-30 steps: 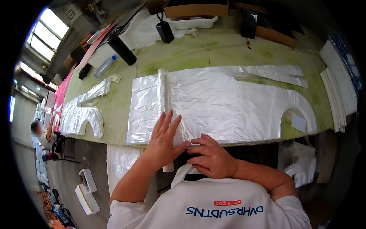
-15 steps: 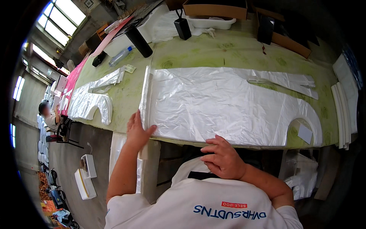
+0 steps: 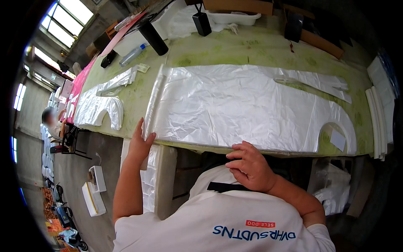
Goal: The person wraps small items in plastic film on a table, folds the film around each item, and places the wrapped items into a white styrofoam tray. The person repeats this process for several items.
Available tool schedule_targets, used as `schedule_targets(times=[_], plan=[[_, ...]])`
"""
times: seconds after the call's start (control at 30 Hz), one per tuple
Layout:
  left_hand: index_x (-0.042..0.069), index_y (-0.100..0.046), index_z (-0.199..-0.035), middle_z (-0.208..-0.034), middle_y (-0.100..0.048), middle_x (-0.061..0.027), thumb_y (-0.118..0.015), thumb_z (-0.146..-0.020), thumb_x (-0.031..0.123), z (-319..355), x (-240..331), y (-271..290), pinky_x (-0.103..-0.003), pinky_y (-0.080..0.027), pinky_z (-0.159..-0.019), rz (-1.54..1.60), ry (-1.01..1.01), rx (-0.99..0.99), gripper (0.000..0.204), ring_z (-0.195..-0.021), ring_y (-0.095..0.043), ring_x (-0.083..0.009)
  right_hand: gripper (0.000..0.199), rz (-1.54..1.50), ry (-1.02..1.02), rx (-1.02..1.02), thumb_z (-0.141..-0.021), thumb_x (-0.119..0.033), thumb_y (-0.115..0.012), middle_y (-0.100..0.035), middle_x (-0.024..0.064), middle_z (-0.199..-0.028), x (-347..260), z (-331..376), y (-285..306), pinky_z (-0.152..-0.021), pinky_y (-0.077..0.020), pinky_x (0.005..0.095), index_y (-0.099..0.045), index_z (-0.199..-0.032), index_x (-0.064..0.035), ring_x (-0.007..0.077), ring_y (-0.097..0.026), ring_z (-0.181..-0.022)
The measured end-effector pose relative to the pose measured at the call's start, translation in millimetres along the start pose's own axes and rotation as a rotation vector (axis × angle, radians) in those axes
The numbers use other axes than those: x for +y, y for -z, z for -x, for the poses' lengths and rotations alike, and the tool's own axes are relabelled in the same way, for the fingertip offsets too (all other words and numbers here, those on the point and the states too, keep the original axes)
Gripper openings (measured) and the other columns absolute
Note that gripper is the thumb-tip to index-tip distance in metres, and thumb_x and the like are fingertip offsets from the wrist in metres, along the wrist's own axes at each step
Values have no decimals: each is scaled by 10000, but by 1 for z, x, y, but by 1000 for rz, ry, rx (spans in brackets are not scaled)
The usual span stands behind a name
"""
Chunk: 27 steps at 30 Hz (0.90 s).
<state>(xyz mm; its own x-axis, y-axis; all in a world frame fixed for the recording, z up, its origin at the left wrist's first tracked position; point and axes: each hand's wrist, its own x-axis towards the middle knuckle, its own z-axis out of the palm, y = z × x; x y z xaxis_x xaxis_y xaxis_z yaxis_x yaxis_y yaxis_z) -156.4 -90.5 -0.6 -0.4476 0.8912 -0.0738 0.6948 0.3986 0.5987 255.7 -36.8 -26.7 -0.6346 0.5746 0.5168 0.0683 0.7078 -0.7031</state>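
Observation:
A large white plastic film sheet (image 3: 235, 109) lies on the table, with cut-out shapes at its right end. A narrow rolled or folded strip (image 3: 154, 98) runs along its left edge. My left hand (image 3: 142, 140) is at the strip's near end, thumb to the right and stretched fingers to the left, apart and touching it. My right hand (image 3: 252, 168) is over the table's front edge beside the sheet, its loosely bent fingers apart and nothing visible in them. A smaller stack of cut white film (image 3: 100, 103) lies to the left.
On the green tablecloth (image 3: 247, 50) stand a black cylinder (image 3: 153, 38), a clear bottle (image 3: 132, 54) and a black box-shaped object (image 3: 202, 24). White rolls (image 3: 375, 122) lean at the right end. A seated person (image 3: 54, 124) is far left.
My left hand has moved left with the near end of the strip, which now slants. The right hand has barely moved. The view has shifted slightly.

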Motion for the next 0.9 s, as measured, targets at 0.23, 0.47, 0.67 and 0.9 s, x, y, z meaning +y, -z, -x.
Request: schedule_targets(times=[0.23,0.47,0.67,0.9], plan=[[150,-338,-1560,-1204,-601,-76,-607,-1002,175,55,102,-57,-322,-583,-729,947,226,-323,620,-961,-634,-172,340,-693,-621,77,-969,-92,-670,-669,100,-1173,-6,1,-18,-955,-517,329,-589,-1296,-39,185,-628,-1124],[134,-417,-1457,-1102,-600,-38,-734,-866,184,81,142,-127,-300,-550,-779,1197,248,-701,672,-930,-608,-137,547,-1141,-1048,63,-1059,-297,-526,-589,146,-1294,-7,-12,-6,-923,-544,373,-367,-1489,1,246,-623,-1137],[156,-306,-1565,-1222,-584,-51,-779,-819,173,106,147,-118,-323,-558,-834,1058,247,-737,884,-1116,-585,-163,423,-1134,-1161,80,-1034,-333,-577,-641,84,-1125,0,-6,-16,-837,-545,346,-548,-1320,-23,181,-629,-982],[110,-2,-1641,-1433,-477,-117,-764,-885,89,129,139,-109,-340,-468,-1032,991,193,-656,1074,-1256,-540,-195,265,-1315,-1131,127,-1024,-293,-626,-658,36,-964,8,-3,-37,-786,-523,289,-650,-1098,-39,137,-613,-840]])
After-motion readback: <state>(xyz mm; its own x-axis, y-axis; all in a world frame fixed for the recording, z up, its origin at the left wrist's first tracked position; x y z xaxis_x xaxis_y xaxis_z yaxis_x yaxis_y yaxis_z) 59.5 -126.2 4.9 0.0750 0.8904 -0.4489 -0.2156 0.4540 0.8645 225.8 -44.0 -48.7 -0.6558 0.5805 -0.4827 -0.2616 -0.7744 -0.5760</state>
